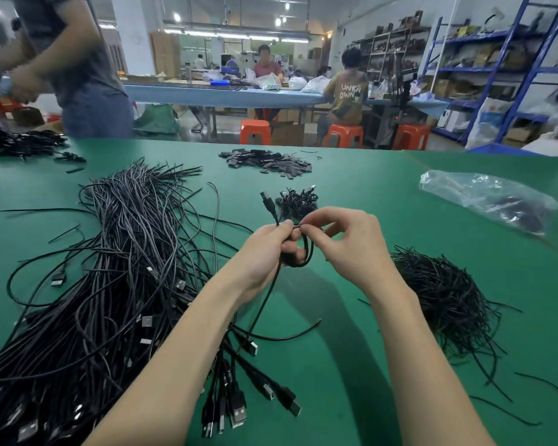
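Coiling up one skinny black cable, held just above the bench (368, 188)

Heap of loose cables (116, 268) sits left of the hands. The left hand (271, 249) is curled round the cable (268, 204), plug poking up, while the right hand (351, 246) pinches the coil's top. It looks light, floppy and springy, so grab the bunched loops, not the plug. The pile of ties (445, 300) is off right.
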Demonstrator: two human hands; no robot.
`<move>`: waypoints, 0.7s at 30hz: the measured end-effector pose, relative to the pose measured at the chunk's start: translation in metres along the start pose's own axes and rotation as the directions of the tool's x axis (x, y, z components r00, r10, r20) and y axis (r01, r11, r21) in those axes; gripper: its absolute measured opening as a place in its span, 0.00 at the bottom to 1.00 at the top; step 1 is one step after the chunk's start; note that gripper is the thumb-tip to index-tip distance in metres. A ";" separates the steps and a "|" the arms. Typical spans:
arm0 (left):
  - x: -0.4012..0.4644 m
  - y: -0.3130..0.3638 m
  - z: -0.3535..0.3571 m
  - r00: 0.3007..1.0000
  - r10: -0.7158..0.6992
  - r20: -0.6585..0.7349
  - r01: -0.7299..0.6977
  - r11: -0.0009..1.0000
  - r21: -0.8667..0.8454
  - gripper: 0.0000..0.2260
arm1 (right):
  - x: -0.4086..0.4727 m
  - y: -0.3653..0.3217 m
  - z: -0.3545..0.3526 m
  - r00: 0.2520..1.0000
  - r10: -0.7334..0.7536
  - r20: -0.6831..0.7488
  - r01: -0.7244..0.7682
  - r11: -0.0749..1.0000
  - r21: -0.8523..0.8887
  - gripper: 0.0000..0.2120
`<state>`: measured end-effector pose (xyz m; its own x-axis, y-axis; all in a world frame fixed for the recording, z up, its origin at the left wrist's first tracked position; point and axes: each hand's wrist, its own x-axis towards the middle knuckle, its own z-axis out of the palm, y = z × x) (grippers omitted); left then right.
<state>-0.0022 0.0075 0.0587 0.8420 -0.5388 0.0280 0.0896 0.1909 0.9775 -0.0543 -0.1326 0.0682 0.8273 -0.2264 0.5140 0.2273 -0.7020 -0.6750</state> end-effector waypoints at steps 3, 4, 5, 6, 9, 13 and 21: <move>0.000 0.001 -0.001 0.999 -0.010 0.037 0.010 1.000 -0.007 0.16 | -0.001 0.002 0.007 0.997 0.033 -0.072 -0.026 0.995 0.097 0.05; -0.001 0.002 -0.001 0.998 -0.008 0.061 0.007 1.000 0.008 0.16 | -0.001 0.002 0.009 0.993 0.073 -0.096 -0.055 0.983 0.176 0.05; -0.001 0.003 -0.001 0.997 0.002 0.080 -0.005 1.000 0.028 0.16 | -0.001 0.002 0.011 0.988 0.107 -0.114 -0.080 0.972 0.222 0.05; -0.001 0.003 -0.001 0.996 0.018 0.091 -0.022 0.999 0.044 0.16 | 0.000 0.003 0.011 0.984 0.130 -0.126 -0.100 0.971 0.217 0.05; -0.003 0.002 -0.003 0.991 0.045 0.128 -0.050 0.998 0.035 0.15 | 0.000 0.005 0.005 0.978 0.211 0.010 -0.207 0.950 0.234 0.04; -0.005 0.000 0.000 0.991 0.071 0.116 -0.087 0.986 0.141 0.15 | -0.002 -0.001 -0.001 0.943 0.244 0.227 -0.316 0.870 0.379 0.09; -0.005 -0.002 0.003 0.963 0.254 -0.085 -0.125 0.705 0.698 0.06 | -0.001 -0.016 0.017 0.960 0.262 0.101 -0.279 0.853 0.440 0.10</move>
<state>-0.0082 0.0070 0.0569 0.8791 -0.4008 0.2580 -0.4130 -0.3705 0.8319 -0.0501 -0.1098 0.0702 0.9054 -0.3331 0.2632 0.1891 -0.2385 -0.9525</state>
